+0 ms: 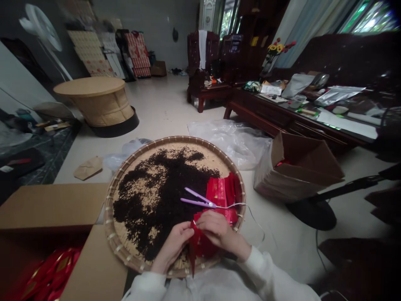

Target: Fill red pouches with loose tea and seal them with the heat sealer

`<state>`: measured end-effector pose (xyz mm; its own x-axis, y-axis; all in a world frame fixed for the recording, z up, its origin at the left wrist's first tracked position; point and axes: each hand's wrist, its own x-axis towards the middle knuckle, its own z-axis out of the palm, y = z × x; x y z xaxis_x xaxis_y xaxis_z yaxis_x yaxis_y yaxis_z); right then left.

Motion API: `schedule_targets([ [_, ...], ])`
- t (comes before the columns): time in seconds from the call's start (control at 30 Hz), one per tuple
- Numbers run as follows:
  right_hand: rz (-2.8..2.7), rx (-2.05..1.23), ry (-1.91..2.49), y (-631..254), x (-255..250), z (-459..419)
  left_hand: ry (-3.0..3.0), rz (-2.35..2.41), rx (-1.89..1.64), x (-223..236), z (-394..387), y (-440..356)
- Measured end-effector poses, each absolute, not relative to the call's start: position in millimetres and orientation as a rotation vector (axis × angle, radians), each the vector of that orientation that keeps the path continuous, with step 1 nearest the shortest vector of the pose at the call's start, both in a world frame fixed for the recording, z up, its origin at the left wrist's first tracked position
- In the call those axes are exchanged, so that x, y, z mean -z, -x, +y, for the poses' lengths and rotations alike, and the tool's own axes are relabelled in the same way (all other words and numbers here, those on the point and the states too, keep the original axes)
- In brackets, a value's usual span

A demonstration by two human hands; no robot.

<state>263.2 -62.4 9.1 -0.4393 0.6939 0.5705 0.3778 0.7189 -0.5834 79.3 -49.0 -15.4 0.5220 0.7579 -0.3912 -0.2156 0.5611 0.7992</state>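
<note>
Both my hands are at the near right side of a round woven bamboo tray [113, 242]. My left hand [177, 240] pinches the left edge of a red packet [200, 244], near its top. Closed over the same packet's upper right part is my right hand [216, 228]. Dark loose tea leaves [169, 184] cover much of the tray. A lilac mini flat iron [200, 201] with a white cord lies with its arms apart, just beyond my hands. Under and behind it rests a stack of red packets [221, 188] with gold print.
An open cardboard box [46, 205] with red packets [50, 269] stands at the left. Another open box [297, 167] and a black stand base [313, 213] are on the right. Clear plastic sheeting [232, 142] lies behind the tray, before a cluttered low table [275, 110].
</note>
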Motion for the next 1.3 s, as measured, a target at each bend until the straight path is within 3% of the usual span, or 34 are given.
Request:
schedule_targets([
  [0.1, -2.091, -0.510, 0.895, -261, -18, -61, -0.751, 0.990, -0.730, 14, -51, -75],
  [0.27, -2.218, -0.712, 1.135, -255, -28, -60, -1.228, 1.265, -0.814, 10, -53, -69],
  [0.4, -2.274, -0.501, 1.400, -243, -18, -55, -1.304, 1.241, -0.826, 10, -53, -70],
  [0.63, -2.503, -0.459, 1.149, -235, -18, -53, -1.089, 1.190, -0.803, 15, -48, -63],
  [0.87, -2.568, -0.541, 1.254, -232, -24, -55, -1.330, 1.226, -0.966, 17, -58, -66],
  [1.1, -2.456, -0.356, 1.166, -219, -2, -62, -1.440, 1.258, -1.099, 23, -65, -69],
  [1.3, -2.468, -0.728, 1.210, -224, -18, -58, -1.540, 1.201, -1.069, 20, -63, -59],
])
